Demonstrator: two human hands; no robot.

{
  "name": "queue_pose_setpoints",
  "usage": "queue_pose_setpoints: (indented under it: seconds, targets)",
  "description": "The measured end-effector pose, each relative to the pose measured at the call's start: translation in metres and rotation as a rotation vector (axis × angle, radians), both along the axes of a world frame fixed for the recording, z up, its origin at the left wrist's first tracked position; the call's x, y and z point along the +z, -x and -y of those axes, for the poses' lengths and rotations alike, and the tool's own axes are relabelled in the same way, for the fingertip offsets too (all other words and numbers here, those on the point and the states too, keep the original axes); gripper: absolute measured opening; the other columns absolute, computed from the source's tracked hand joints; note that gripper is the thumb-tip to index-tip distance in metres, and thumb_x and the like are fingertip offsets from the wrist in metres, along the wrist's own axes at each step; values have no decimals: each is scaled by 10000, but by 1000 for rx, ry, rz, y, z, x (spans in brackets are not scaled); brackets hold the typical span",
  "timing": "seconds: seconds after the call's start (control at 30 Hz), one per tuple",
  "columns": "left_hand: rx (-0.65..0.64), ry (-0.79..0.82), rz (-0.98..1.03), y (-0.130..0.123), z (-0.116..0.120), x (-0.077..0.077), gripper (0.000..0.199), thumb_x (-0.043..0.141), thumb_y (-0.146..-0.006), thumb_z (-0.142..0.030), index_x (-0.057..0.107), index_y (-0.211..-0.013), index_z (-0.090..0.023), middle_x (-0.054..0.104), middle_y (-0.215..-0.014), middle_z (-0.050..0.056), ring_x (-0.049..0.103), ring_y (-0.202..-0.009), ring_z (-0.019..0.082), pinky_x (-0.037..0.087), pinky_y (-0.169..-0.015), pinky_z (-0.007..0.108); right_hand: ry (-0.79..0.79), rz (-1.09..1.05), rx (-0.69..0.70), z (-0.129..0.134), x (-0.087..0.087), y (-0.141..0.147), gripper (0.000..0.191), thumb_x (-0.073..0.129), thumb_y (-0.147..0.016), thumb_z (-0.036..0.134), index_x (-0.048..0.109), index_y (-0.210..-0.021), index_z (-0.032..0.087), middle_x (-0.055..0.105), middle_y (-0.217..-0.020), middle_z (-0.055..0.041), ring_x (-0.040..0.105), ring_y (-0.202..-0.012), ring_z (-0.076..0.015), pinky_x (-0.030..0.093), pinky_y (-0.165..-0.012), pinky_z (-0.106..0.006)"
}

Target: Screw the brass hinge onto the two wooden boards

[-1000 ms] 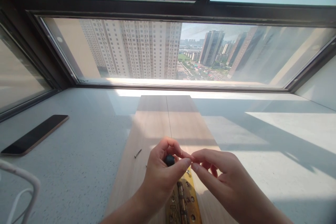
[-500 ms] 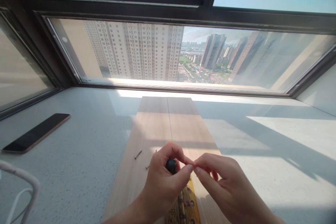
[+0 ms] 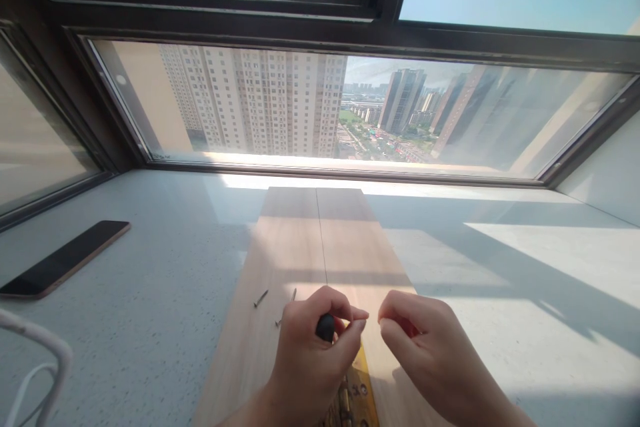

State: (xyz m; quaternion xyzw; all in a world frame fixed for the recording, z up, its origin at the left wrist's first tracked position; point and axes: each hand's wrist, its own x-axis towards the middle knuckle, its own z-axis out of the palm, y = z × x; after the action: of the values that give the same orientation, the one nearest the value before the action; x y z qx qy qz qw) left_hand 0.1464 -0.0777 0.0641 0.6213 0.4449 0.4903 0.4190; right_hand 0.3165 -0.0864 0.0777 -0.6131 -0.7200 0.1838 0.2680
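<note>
My left hand (image 3: pixel 310 353) is curled above the near part of two pale wooden boards (image 3: pixel 287 233). A black tool handle with a rounded end (image 3: pixel 325 327) sticks out of its grip; the rest of the tool is hidden. Its thumb and forefinger are pinched together, and anything small between them is too small to tell. Just to the right, my right hand (image 3: pixel 433 340) has its thumb and forefinger closed in a pinch, with its contents hidden. Below the hands lies a brass-coloured hinge (image 3: pixel 364 390) along the seam, partly covered by my left hand.
A screw (image 3: pixel 261 299) lies on the left board, with two more screws (image 3: pixel 293 294) close to my left hand. On the pale speckled sill (image 3: pixel 175 267) are a phone (image 3: pixel 65 260) at left and a white cable-like tube (image 3: pixel 45 340). A dark window frame (image 3: pixel 350 177) borders the far edge.
My hands were touching at the fingertips and are now a little apart, the right one having drawn away to the right. The black handle stays in my left hand.
</note>
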Motion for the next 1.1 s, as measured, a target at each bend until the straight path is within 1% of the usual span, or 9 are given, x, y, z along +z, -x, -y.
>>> queue_pose_setpoints:
  seconds: [0.13,0.3,0.4,0.5,0.57,0.67,0.83,0.93,1.1]
  targets:
    - [-20,8,20,1,1,5,180,633,-801,-272,555,-672,-173,603,-636,14,538,-606,132,398,-569,224,46,-131,-115,2,-21,-28,254,407,-833,273,389,-588,214,394,-563,32,395,-554,-127,290,-530,-264]
    - [-62,-39,59,3,0,0,290,440,-895,-316,396,-637,-191,363,-595,-26,372,-578,119,314,-560,245,185,-431,-336,14,-51,-53,366,431,-853,435,380,-565,215,393,-511,34,353,-488,-113,256,-476,-254]
    - [-15,2,102,5,-2,-3,281,405,-916,-329,394,-668,-197,332,-592,-36,341,-565,120,294,-551,248,172,-520,-368,17,-56,-56,415,472,-842,512,412,-563,210,408,-492,33,366,-477,-114,274,-469,-247]
    - [37,-5,100,7,-2,-3,313,481,-896,-368,434,-643,-189,348,-579,-35,349,-559,118,298,-554,246,124,-510,-363,17,-55,-55,433,499,-840,529,444,-562,202,417,-488,32,381,-469,-111,289,-466,-245]
    - [25,-17,83,7,0,-1,355,527,-879,-397,472,-606,-178,394,-563,-23,380,-558,119,311,-565,249,102,-511,-360,17,-56,-53,436,517,-833,535,455,-563,199,406,-485,34,386,-465,-109,288,-456,-242]
    - [-27,55,121,3,4,3,391,537,-879,-449,512,-609,-168,465,-549,-6,429,-547,121,326,-567,251,82,-542,-363,18,-58,-53,428,536,-823,541,467,-574,199,378,-477,38,376,-456,-109,276,-431,-240]
    - [-146,229,352,-3,1,3,476,512,-879,-553,359,-606,-195,266,-543,-63,234,-506,85,212,-485,238,70,-553,-364,20,-59,-52,428,546,-824,536,481,-576,194,381,-478,37,354,-451,-103,255,-420,-240]
    - [-250,266,430,-2,-2,3,550,538,-855,-577,284,-543,-201,246,-492,-71,206,-473,69,179,-463,241,80,-535,-354,20,-59,-51,445,527,-838,547,476,-574,193,392,-486,37,359,-454,-104,265,-443,-248]
    - [-459,357,444,2,-6,3,506,618,-768,-629,400,-626,-195,337,-406,-89,217,-393,43,185,-433,211,68,-503,-327,19,-60,-53,448,506,-854,541,475,-568,198,414,-507,30,362,-473,-114,288,-471,-261]
